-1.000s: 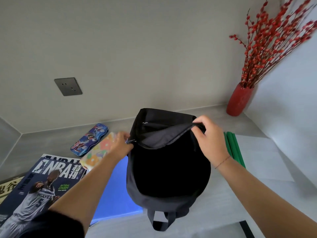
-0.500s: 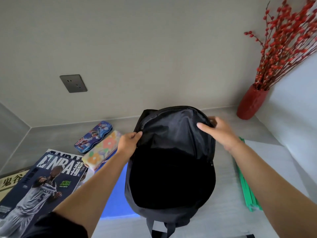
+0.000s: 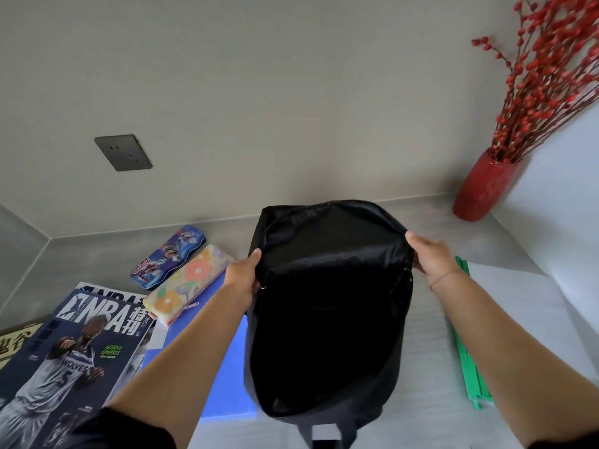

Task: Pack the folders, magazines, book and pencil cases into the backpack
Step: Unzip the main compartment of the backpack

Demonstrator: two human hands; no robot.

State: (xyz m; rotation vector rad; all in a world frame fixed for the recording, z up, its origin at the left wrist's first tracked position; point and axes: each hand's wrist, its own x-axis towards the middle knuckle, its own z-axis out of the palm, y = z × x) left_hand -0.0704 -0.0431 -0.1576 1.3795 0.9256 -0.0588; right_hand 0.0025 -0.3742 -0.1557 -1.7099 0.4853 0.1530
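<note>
A black backpack (image 3: 327,322) lies on the grey desk with its main opening spread wide. My left hand (image 3: 243,280) grips the left rim of the opening, and my right hand (image 3: 429,256) grips the right rim. To the left lie an NBA magazine (image 3: 68,354), a second magazine under it, a blue folder (image 3: 223,380), a floral pencil case (image 3: 189,283) and a blue cartoon pencil case (image 3: 168,256). A green folder (image 3: 468,358) rests to the right of the bag. A book edge (image 3: 16,343) shows at far left.
A red vase (image 3: 483,186) with red berry branches stands in the back right corner. A dark wall socket (image 3: 123,152) sits on the back wall. White sheets (image 3: 515,319) lie under the green folder at right.
The bag's opening went from nearly flat to spread wide. Both hands moved apart along the rim, the right one to the bag's right edge.
</note>
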